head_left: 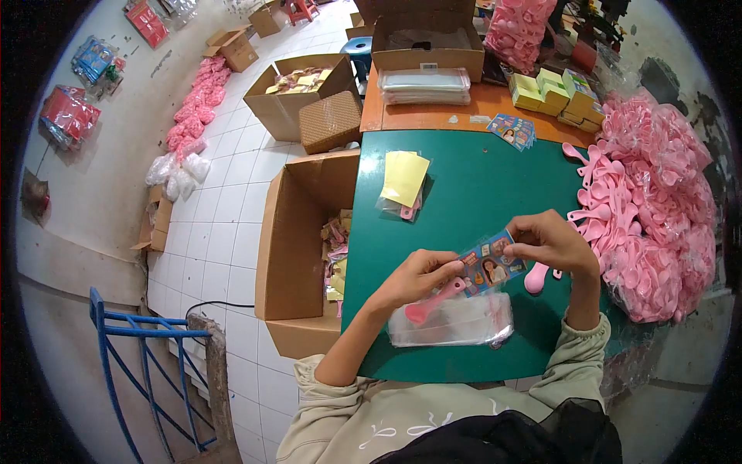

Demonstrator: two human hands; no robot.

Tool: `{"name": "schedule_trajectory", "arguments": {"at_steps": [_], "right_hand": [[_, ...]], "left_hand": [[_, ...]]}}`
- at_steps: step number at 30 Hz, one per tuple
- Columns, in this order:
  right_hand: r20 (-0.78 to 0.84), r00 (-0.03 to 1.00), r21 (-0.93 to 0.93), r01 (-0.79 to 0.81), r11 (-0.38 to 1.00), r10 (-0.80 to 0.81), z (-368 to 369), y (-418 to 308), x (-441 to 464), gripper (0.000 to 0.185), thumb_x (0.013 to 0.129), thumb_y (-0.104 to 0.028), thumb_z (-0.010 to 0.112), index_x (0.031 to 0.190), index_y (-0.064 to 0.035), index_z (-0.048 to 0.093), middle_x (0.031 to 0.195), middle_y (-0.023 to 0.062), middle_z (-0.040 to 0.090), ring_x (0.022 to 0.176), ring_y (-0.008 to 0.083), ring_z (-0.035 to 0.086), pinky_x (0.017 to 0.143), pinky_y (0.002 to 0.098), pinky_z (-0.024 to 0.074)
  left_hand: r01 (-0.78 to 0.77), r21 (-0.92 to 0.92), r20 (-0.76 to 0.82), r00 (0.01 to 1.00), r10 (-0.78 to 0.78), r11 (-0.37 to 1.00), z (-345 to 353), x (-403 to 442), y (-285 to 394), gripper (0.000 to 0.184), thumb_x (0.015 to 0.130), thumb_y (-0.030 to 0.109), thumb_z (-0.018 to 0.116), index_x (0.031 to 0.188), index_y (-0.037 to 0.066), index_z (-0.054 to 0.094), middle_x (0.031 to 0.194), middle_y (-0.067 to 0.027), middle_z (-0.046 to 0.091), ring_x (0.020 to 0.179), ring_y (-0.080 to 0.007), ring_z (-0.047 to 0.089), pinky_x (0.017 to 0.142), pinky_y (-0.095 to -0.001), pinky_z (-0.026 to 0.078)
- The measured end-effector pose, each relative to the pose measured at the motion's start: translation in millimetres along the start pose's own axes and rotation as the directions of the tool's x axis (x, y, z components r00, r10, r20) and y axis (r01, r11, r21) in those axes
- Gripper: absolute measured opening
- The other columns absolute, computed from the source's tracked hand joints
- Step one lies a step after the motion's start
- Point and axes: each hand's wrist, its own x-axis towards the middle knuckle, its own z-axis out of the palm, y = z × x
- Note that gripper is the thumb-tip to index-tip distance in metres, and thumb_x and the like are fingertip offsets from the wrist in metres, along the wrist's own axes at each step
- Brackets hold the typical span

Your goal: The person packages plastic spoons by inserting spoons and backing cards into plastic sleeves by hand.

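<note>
My left hand (423, 278) pinches the left end of a clear plastic bag, with a pink spoon (433, 306) slanting down below its fingers. A blue printed card (492, 265) with a figure on it lies between my hands, at the bag. My right hand (550, 243) grips the card's upper right end between thumb and fingers. Under them a stack of clear plastic bags (452, 326) lies on the green table (464, 193). Loose pink spoons (535, 278) are just below my right hand.
Pink spoons in bags (657, 201) heap up at the right. A packed yellow card (404, 179) lies at the upper left of the table. Further back are blue cards (512, 131), yellow card stacks (553, 91) and more bags (425, 85). An open carton (290, 247) stands left.
</note>
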Motion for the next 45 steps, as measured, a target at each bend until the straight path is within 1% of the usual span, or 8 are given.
{"name": "schedule_trajectory", "arguments": {"at_steps": [10,13,21,27,30,33,37,45], "right_hand": [[0.032,0.998,-0.367,0.059,0.928,-0.051,47.3,5.6,14.6,0.026,0.075,-0.029,0.069,0.078,-0.004,0.063,0.064,0.0101,0.061,0.056,0.026,0.058,0.053,0.0328,0.0434],[0.083,0.996,-0.317,0.064,0.946,-0.039,45.0,10.6,19.8,0.023,0.075,-0.027,0.068,0.077,-0.0042,0.064,0.064,0.0095,0.061,0.054,0.0242,0.054,0.054,0.0306,0.0436],[-0.183,0.973,0.153,-0.112,0.982,0.14,15.7,3.4,19.5,0.02,0.071,-0.012,0.073,0.066,-0.0006,0.057,0.065,-0.0008,0.057,0.064,0.0063,0.051,0.058,0.024,0.0422],[-0.168,0.964,0.282,-0.156,0.947,0.209,15.2,16.0,19.0,0.019,0.073,-0.014,0.072,0.07,0.0006,0.06,0.064,-0.001,0.056,0.063,0.0062,0.049,0.056,0.0233,0.0401],[-0.191,0.972,0.101,-0.122,0.987,0.139,13.5,21.6,21.5,0.019,0.071,-0.014,0.072,0.076,0.002,0.063,0.062,-0.0004,0.055,0.063,0.0052,0.049,0.055,0.0231,0.0393],[-0.356,0.923,-0.041,-0.174,0.984,0.148,17.6,14.3,21.2,0.019,0.071,-0.014,0.072,0.077,0.0018,0.064,0.062,0.0035,0.057,0.06,0.0084,0.053,0.055,0.0256,0.0423],[-0.429,0.893,-0.237,0.031,0.971,-0.134,37.1,3.7,25.2,0.021,0.073,-0.014,0.07,0.087,-0.0009,0.063,0.08,0.0116,0.063,0.069,0.0191,0.061,0.064,0.0313,0.0473],[-0.002,0.983,-0.461,0.163,0.872,-0.185,57.5,20.9,20.5,0.024,0.073,-0.015,0.068,0.094,-0.0066,0.058,0.093,0.0117,0.055,0.092,0.0305,0.055,0.078,0.0395,0.0446]], "left_hand": [[-0.143,0.33,-0.229,0.947,0.226,0.933,18.6,-5.4,6.2,0.066,0.088,0.023,0.061,0.143,0.011,0.026,0.071,-0.0072,0.064,0.057,-0.0094,0.054,0.055,-0.0281,0.045],[0.123,0.52,-0.237,0.971,0.005,0.845,15.2,-8.2,22.4,0.072,0.086,0.025,0.064,0.144,0.012,0.023,0.073,-0.0125,0.066,0.058,-0.0133,0.058,0.058,-0.0312,0.048],[-0.197,-0.308,-0.208,0.969,0.136,0.931,-41.8,-3.1,-5.7,0.067,0.081,0.006,0.067,0.138,0.008,0.032,0.09,-0.0079,0.064,0.084,-0.0123,0.06,0.072,-0.0252,0.052],[-0.121,-0.314,-0.147,0.986,0.077,0.942,-36.8,-2.3,-2.8,0.065,0.082,0.008,0.067,0.138,0.008,0.033,0.091,-0.0085,0.065,0.084,-0.0121,0.06,0.073,-0.0262,0.052],[-0.136,-0.272,-0.118,0.987,0.108,0.953,-35.6,-0.2,-7.6,0.063,0.083,0.011,0.067,0.137,0.007,0.034,0.098,-0.0125,0.064,0.088,-0.0148,0.062,0.074,-0.0268,0.053],[-0.18,0.295,-0.341,0.897,0.279,0.939,-23.4,4.5,-12.9,0.062,0.089,0.015,0.06,0.14,0.008,0.026,0.104,-0.0168,0.062,0.093,-0.02,0.062,0.077,-0.0304,0.053],[-0.009,-0.374,-0.178,0.982,-0.062,0.927,-8.1,6.6,-17.6,0.06,0.099,0.027,0.038,0.143,0.011,0.001,0.103,-0.02,0.06,0.093,-0.0247,0.063,0.078,-0.0344,0.053],[0.176,-0.345,-0.018,0.981,-0.194,0.922,-12.1,-1.4,-18.1,0.063,0.098,0.016,0.04,0.144,0.017,-0.002,0.1,-0.0195,0.061,0.09,-0.0239,0.064,0.074,-0.0346,0.054]]}}
